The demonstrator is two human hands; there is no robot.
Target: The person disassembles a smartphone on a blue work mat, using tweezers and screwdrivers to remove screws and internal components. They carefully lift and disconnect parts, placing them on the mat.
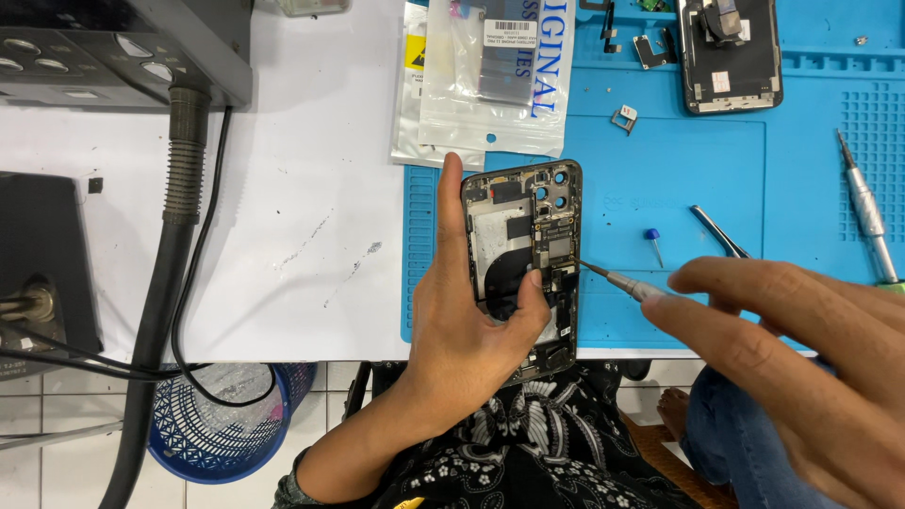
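left hand [471, 320] clamped around opened phone [523, 264] over near left edge of blue mat [660, 170], right hand [792, 358] pinching screwdriver [622, 281], tip on phone's right edge, open mat to the right

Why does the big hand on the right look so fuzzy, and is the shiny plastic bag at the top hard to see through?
Head view: the right hand sits close to the camera, so it looks large and soft-edged, while the opened phone in the left hand stays sharp. Head view: the clear plastic bag catches bright glare. Head view: lighting is even, shadows faint on the blue mat.
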